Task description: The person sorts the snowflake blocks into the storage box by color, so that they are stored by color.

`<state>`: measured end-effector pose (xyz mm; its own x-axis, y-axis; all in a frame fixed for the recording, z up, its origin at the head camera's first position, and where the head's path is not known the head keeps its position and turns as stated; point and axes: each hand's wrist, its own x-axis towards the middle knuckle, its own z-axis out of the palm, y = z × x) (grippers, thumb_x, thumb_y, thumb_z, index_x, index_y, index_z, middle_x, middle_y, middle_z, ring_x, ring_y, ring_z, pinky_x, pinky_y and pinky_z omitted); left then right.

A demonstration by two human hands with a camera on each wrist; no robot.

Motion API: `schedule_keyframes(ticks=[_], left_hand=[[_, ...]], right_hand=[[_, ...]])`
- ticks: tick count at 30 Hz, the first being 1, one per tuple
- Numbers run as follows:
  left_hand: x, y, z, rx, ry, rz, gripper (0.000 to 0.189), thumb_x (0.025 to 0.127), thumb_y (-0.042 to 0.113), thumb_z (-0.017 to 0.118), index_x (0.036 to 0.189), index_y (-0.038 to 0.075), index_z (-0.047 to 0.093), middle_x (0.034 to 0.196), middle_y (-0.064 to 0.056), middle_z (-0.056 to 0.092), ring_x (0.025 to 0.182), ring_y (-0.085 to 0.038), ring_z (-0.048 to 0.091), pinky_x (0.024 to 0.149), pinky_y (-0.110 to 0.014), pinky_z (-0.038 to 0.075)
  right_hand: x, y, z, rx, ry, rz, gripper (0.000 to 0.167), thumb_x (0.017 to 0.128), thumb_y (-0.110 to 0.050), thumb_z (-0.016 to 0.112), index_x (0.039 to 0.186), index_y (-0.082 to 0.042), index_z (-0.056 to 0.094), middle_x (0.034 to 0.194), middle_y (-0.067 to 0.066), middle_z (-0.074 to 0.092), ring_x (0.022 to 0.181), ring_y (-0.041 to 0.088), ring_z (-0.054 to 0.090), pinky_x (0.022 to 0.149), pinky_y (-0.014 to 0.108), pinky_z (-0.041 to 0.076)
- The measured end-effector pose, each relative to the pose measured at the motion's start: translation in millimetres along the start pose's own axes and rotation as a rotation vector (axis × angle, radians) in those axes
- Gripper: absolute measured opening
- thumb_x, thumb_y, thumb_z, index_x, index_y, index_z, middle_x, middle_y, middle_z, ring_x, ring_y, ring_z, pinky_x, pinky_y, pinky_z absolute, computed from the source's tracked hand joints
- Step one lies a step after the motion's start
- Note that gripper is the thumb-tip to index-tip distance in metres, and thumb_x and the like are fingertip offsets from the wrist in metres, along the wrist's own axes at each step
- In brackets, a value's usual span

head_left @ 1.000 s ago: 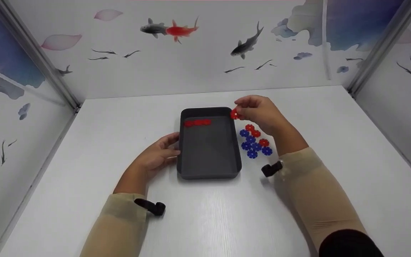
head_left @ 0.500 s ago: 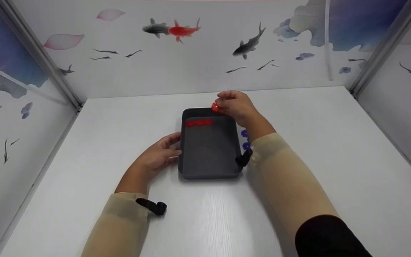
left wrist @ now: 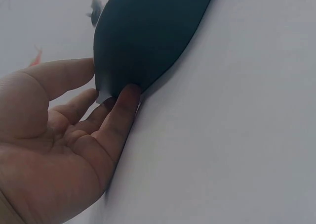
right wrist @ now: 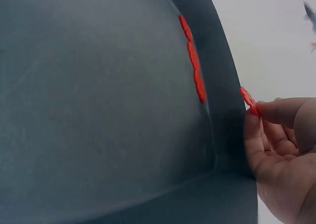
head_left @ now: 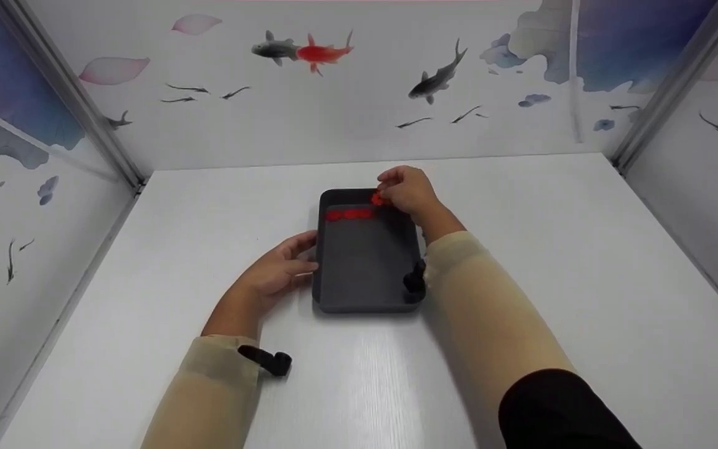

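Observation:
My right hand [head_left: 410, 188] pinches a red snowflake-shaped disc [head_left: 377, 199] between thumb and fingertips, at the far right corner of a dark grey tray [head_left: 365, 268]. Up close in the right wrist view, the red disc [right wrist: 249, 101] overlaps the tray's rim, held nearly edge-on. Several red discs [head_left: 349, 214] form a row along the inside of the far wall, starting from the left. With fairly straight fingers and thumb, my left hand [head_left: 275, 268] touches the tray's left side; in the left wrist view fingertips rest against the tray's outer wall [left wrist: 143, 31].
The tray stands on a white table [head_left: 346, 374] with a printed wall [head_left: 365, 125] behind it. My right forearm [head_left: 483, 299] passes over the tray's right edge and hides the loose discs beside it. A small black wrist camera [head_left: 415, 280] overhangs the tray's near right part.
My right hand has carried the red disc leftward from beside the tray to its far wall, then slightly down. The loose discs have become hidden behind the forearm. My left hand stays put.

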<state>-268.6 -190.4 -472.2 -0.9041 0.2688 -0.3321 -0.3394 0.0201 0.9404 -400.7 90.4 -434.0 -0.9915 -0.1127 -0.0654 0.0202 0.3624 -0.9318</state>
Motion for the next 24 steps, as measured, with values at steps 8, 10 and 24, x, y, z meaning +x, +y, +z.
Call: schedule_keyframes(ticks=[8,10,24], left_hand=[[0.1,-1.3,-0.4,0.003,-0.007,0.008,0.073,0.099,0.001,0.068,0.164,0.023,0.043,0.175,0.004,0.035,0.150,-0.022,0.050,0.123,-0.044,0.044],[0.1,-1.3,-0.4,0.000,-0.012,0.010,0.073,0.099,0.000,0.067,0.164,0.023,0.043,0.175,0.003,0.035,0.150,-0.022,0.050,0.122,-0.044,0.044],[0.5,0.0,-1.3,-0.009,-0.021,0.015,0.074,0.099,-0.001,0.067,0.164,0.022,0.043,0.174,0.003,0.035,0.150,-0.023,0.049,0.123,-0.045,0.043]], right_hand=[[3.1,3.6,2.2,-0.172,-0.023,-0.019,0.037,0.096,0.002,0.065,0.133,-0.005,0.068,0.126,0.012,0.072,0.113,0.026,0.067,0.098,0.041,0.056],[4.7,4.4,2.1,-0.215,-0.027,-0.024,0.038,0.095,0.002,0.066,0.133,-0.006,0.068,0.126,0.012,0.072,0.113,0.026,0.066,0.098,0.042,0.056],[6.0,1.9,3.5,-0.395,-0.021,-0.058,0.034,0.095,-0.003,0.070,0.129,-0.010,0.071,0.126,0.010,0.072,0.116,0.028,0.066,0.102,0.045,0.056]])
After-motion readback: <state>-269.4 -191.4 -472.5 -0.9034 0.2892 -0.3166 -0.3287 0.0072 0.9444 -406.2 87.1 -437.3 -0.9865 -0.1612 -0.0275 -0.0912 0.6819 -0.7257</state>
